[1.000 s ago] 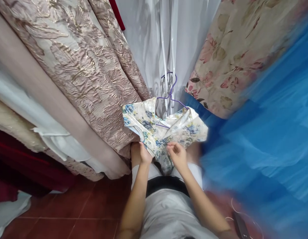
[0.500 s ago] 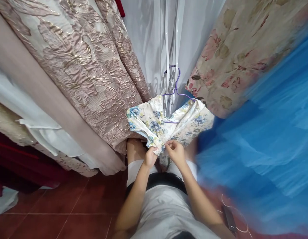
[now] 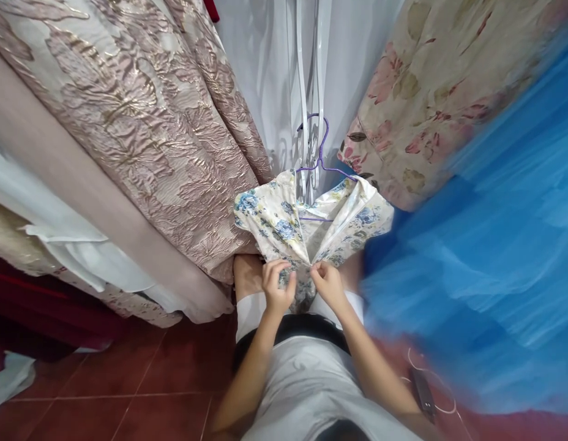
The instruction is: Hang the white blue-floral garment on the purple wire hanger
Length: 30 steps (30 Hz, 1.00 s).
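A short-sleeved floral dress (image 3: 284,223), white with blue flowers, hangs on a thin purple hanger (image 3: 321,153) in front of my body. Its V-shaped opening spreads apart at the top and meets at a point between my hands. My right hand (image 3: 328,285) is closed, thumb and fingers pinching the fabric at the bottom of that opening. Whatever small fastening may lie under those fingertips is hidden. Beside it, my left hand (image 3: 278,286) is open, thumb apart from the curved fingers, over the dress's left side. The lower part of the dress hangs down between my legs.
Pink-and-gold brocade fabric (image 3: 174,141) hangs close on the left, with more garments past it. White cloth with white straps (image 3: 300,67) hangs ahead. Cream floral fabric (image 3: 403,122) and blue tulle (image 3: 495,275) crowd the right. A dark power adapter (image 3: 422,390) with cable lies on the red tiles.
My left hand has let go of the dress's edge and opened, moving slightly up. My right hand keeps its pinch, shifted slightly right. The left side of the dress lies flatter.
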Each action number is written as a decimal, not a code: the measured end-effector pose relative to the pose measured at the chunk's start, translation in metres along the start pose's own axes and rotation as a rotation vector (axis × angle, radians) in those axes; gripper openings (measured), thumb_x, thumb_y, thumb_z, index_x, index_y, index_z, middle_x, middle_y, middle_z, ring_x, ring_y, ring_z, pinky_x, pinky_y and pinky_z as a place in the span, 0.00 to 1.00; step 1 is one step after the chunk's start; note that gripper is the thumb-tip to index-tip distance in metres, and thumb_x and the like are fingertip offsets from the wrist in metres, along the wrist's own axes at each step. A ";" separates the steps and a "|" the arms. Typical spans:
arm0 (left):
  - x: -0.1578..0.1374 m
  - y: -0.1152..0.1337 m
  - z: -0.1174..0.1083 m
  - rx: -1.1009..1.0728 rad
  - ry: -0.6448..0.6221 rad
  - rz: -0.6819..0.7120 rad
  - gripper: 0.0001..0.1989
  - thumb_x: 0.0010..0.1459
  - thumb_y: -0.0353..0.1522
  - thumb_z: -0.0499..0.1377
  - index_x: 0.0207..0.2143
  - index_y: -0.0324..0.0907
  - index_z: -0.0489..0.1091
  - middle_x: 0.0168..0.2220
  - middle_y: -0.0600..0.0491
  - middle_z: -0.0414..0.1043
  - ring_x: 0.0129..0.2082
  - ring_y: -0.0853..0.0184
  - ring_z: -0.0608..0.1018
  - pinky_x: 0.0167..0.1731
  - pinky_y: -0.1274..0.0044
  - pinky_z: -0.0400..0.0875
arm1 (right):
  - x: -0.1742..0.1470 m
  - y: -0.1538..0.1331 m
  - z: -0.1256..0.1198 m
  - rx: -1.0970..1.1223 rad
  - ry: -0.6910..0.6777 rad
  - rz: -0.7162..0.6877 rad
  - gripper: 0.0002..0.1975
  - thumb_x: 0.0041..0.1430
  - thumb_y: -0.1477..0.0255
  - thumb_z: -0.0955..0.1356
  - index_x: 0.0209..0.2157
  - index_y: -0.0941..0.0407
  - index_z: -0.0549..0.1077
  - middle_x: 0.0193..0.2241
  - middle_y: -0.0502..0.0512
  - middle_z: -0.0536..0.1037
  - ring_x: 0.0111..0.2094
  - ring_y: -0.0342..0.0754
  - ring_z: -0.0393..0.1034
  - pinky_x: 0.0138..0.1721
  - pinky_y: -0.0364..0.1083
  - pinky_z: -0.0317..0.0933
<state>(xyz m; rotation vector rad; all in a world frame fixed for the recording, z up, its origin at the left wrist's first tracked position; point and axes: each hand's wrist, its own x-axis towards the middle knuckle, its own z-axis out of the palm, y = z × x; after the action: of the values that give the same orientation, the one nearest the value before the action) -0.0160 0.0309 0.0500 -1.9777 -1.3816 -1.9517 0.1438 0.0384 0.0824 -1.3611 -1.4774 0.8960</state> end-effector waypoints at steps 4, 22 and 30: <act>-0.012 0.005 0.027 -0.033 -0.199 -0.044 0.08 0.62 0.30 0.60 0.45 0.44 0.71 0.42 0.47 0.75 0.45 0.59 0.77 0.49 0.66 0.71 | -0.004 -0.001 -0.003 0.070 -0.005 0.026 0.11 0.53 0.63 0.66 0.24 0.56 0.69 0.17 0.48 0.69 0.19 0.43 0.60 0.24 0.42 0.52; -0.008 0.009 0.069 -0.033 -0.218 -0.173 0.02 0.62 0.30 0.60 0.37 0.44 0.69 0.35 0.51 0.74 0.35 0.63 0.74 0.40 0.72 0.69 | -0.009 0.009 0.006 0.511 0.285 0.152 0.14 0.48 0.60 0.71 0.27 0.58 0.73 0.14 0.43 0.62 0.18 0.39 0.51 0.22 0.41 0.48; -0.009 0.004 0.069 -0.053 -0.188 -0.224 0.07 0.61 0.31 0.61 0.29 0.44 0.68 0.27 0.54 0.71 0.31 0.65 0.73 0.36 0.73 0.67 | 0.000 -0.005 0.019 0.819 0.238 0.224 0.24 0.45 0.59 0.73 0.16 0.51 0.54 0.13 0.38 0.49 0.16 0.36 0.39 0.18 0.41 0.37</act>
<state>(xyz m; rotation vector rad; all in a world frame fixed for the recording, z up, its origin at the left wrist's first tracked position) 0.0421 0.0637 0.0311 -2.1633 -1.6796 -1.9482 0.1238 0.0389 0.0808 -0.9629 -0.6459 1.2481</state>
